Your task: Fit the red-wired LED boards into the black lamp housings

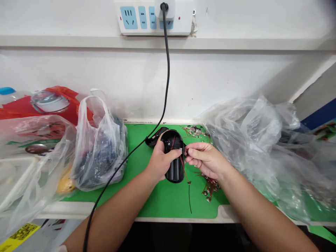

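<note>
My left hand [161,159] is wrapped round a glossy black plastic housing [175,171], its thumb pressed on a small pale part near the housing's right edge. Red and black wires [184,168] run out of the housing and hang down to the right. Close against that right side, my right hand [201,157] is closed in a pinch; what lies between its fingertips is too small and dark to make out. Behind my left hand a second black plastic piece [152,140] rests on the green mat [152,206].
Small wired components [210,187] lie by my right wrist, with another pile [194,131] farther back. Clear plastic bags [249,129] crowd the right; a filled bag [99,150] stands left. A black cable [167,70] hangs from the power strip [144,17] across the workspace.
</note>
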`<state>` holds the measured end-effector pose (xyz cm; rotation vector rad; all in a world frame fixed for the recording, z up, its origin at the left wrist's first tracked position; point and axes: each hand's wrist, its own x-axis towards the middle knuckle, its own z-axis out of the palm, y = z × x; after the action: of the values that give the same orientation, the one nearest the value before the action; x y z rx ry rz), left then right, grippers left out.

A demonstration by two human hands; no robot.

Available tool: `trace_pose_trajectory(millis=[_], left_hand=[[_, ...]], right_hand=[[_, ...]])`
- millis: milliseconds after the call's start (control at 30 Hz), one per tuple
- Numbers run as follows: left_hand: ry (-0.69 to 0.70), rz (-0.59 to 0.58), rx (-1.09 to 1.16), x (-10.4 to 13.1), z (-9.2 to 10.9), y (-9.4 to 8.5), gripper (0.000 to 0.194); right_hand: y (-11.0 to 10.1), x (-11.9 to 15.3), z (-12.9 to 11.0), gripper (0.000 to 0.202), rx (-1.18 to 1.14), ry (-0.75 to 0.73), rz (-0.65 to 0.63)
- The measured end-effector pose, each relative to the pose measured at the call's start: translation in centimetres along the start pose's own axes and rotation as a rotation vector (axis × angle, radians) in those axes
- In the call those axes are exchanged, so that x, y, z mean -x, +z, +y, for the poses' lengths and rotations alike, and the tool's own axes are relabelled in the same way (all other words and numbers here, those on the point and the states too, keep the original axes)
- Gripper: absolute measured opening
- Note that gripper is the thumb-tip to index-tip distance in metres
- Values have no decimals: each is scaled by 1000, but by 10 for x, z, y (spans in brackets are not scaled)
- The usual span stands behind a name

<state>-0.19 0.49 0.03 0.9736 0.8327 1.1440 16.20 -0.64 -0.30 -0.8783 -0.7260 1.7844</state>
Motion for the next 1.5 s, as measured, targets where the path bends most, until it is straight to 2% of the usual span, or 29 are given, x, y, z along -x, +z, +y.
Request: trace_pose_trajectory(millis=[200,367,867,1300,1400,1500], left_hand=[[76,38,-83,-2,-5,-4,57],[174,21,-166,-3,-8,-6,60],[337,-31,-359,-1,-3,-6,54],[295,-22,-348,-2,-6,-7,54],[245,-15,-300,-4,-9,-9,56],[140,-10,-217,-5,-11,-9,57]], right_hand=[[4,1,1,24,5,-26,-20],[4,1,4,25,47,-68,-24],[6,4,5,26,115,-115,35],[8,1,10,29,107,-147,70],[8,-1,11,29,80,-148,69],[9,-2,11,29,63,-145,57]])
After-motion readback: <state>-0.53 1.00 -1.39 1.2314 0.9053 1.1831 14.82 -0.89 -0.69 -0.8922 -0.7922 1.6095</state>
